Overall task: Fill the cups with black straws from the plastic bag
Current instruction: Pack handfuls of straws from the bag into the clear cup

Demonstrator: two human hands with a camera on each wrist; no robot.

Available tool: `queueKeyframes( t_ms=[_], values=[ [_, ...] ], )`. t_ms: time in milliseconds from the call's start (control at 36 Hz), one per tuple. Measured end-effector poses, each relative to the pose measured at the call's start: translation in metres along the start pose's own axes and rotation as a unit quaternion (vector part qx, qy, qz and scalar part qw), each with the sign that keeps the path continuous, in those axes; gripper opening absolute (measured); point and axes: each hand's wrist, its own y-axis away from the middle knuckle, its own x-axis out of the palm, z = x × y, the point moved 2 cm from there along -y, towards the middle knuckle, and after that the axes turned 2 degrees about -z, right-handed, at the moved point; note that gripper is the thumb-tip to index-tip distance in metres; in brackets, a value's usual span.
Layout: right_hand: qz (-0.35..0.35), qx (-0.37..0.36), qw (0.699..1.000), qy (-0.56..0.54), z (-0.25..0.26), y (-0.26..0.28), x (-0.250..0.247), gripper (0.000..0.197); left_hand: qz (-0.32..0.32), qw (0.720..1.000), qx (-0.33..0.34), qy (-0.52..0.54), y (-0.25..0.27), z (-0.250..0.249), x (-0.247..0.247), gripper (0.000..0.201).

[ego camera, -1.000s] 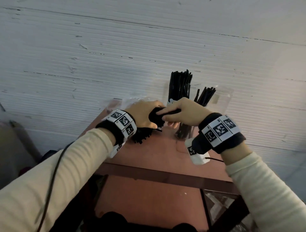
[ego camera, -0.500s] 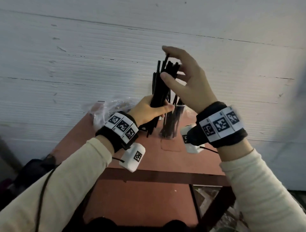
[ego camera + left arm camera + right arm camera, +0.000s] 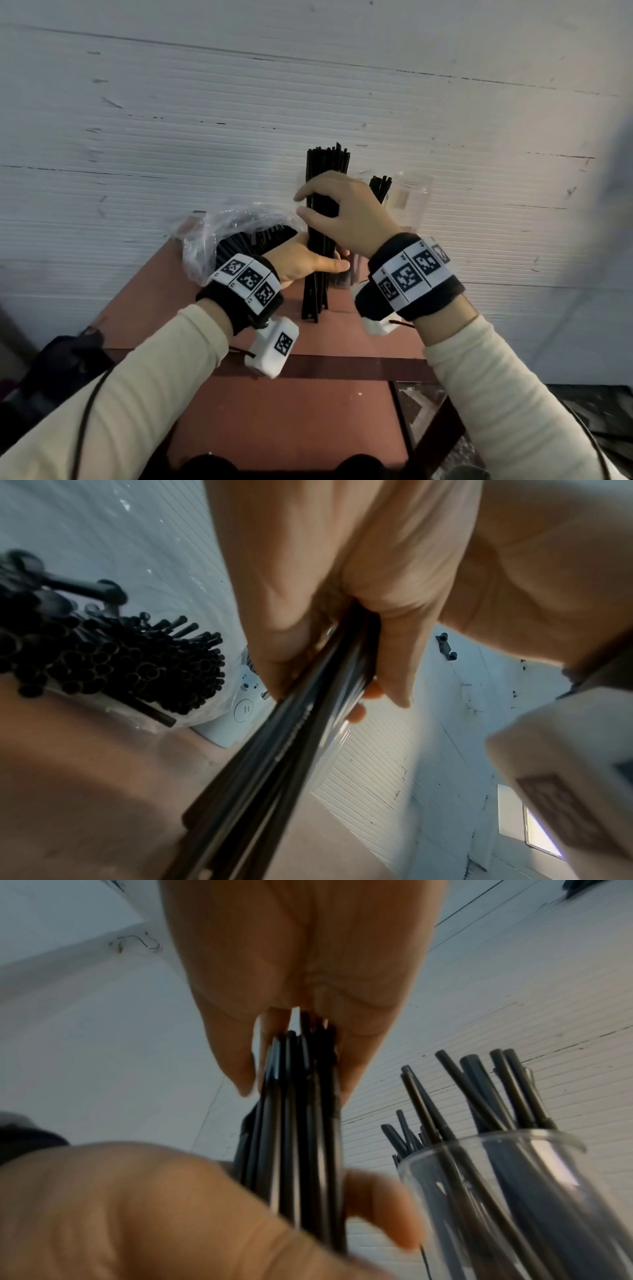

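I hold a tall bundle of thin black plastic straws point(image 3: 323, 240) upright between both hands, its lower ends resting on the reddish-brown desk point(image 3: 164, 301). My left hand point(image 3: 301, 262) wraps the bundle low down, thumb across the front and fingers curled round the back; in the left wrist view the same straws point(image 3: 308, 723) run down out of my closed fingers to the desk surface. My right hand point(image 3: 346, 214) grips the bundle higher up, fingers hooked over its left side. From the right wrist view the straws point(image 3: 301, 1123) pass between my right thumb and fingers, with my left hand point(image 3: 154, 1218) blurred in the foreground.

Just right of the bundle, partly behind my right wrist, stands a clear plastic cup point(image 3: 409, 202) with a few black straws leaning loosely inside; the right wrist view shows its transparent rim point(image 3: 493, 1139) and the straws splayed above it. To the left of my left hand lies the crumpled clear plastic bag point(image 3: 219, 233) on the desk, with many more black straws in it; their open round ends point(image 3: 113, 658) show in the left wrist view. A pale cup with a small printed face point(image 3: 240, 710) stands behind the bag there. A white ribbed wall point(image 3: 171, 120) rises behind the desk.
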Motion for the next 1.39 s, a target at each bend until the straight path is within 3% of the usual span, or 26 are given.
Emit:
queueKeyframes(
  t_ms=[194, 306, 389, 444, 528, 611, 694, 833, 889, 944, 1028, 1083, 1167, 1222, 1278, 1389],
  values=[
    [-0.044, 0.027, 0.998, -0.026, -0.006, 0.002, 0.002, 0.009, 0.051, 0.995, -0.066, -0.058, 0.0, 0.018, 0.003, 0.019],
    [-0.037, 0.03, 0.998, -0.035, -0.009, 0.005, 0.0, 0.01, 0.059, 0.994, -0.055, -0.072, 0.0, 0.019, 0.005, 0.019],
    [-0.033, 0.031, 0.998, -0.035, -0.012, 0.006, -0.006, 0.011, 0.079, 0.989, -0.04, -0.116, -0.002, 0.015, 0.005, 0.033],
    [-0.051, 0.035, 0.997, -0.039, -0.012, 0.007, -0.012, 0.021, 0.054, 0.991, -0.023, -0.119, -0.005, 0.012, 0.004, 0.039],
    [-0.098, 0.064, 0.989, -0.087, -0.011, 0.008, -0.028, 0.052, 0.015, 0.997, 0.001, -0.078, -0.007, 0.006, 0.002, 0.032],
    [-0.13, 0.099, 0.98, -0.114, -0.01, 0.011, -0.043, 0.071, 0.018, 0.997, 0.034, -0.06, -0.006, -0.007, 0.0, 0.031],
    [-0.085, 0.133, 0.985, -0.076, -0.012, 0.011, -0.051, 0.07, 0.069, 0.994, 0.049, -0.075, -0.001, -0.023, 0.002, 0.028],
    [0.112, 0.135, 0.972, -0.155, -0.007, 0.013, -0.044, 0.043, 0.16, 0.983, 0.048, -0.083, 0.003, -0.04, 0.01, 0.022],
    [0.128, 0.136, 0.973, -0.134, -0.008, 0.014, -0.04, 0.026, 0.168, 0.981, 0.053, -0.078, 0.003, -0.042, 0.012, 0.018],
    [0.106, 0.134, 0.978, -0.12, -0.01, 0.013, -0.041, 0.022, 0.166, 0.983, 0.046, -0.066, 0.002, -0.043, 0.013, 0.011],
    [0.045, 0.143, 0.979, -0.135, -0.013, 0.006, -0.053, 0.017, 0.104, 0.989, 0.058, -0.082, -0.003, -0.042, 0.01, 0.039],
    [-0.015, 0.152, 0.977, -0.149, -0.017, -0.001, -0.066, 0.02, -0.001, 0.993, 0.089, -0.079, -0.007, -0.042, 0.006, 0.067],
    [-0.097, 0.167, 0.966, -0.171, -0.024, -0.01, -0.086, 0.018, -0.158, 0.974, 0.142, -0.083, -0.015, -0.039, 0.0, 0.084],
    [-0.127, 0.184, 0.958, -0.181, -0.031, -0.016, -0.095, 0.014, -0.215, 0.96, 0.15, -0.096, -0.025, -0.034, -0.004, 0.097],
    [-0.147, 0.204, 0.95, -0.185, -0.039, -0.022, -0.101, 0.013, -0.211, 0.964, 0.119, -0.107, -0.037, -0.028, -0.004, 0.114],
    [-0.153, 0.24, 0.943, -0.173, -0.055, -0.032, -0.104, 0.018, -0.127, 0.985, 0.044, -0.109, -0.06, -0.021, -0.001, 0.135]
  ],
)
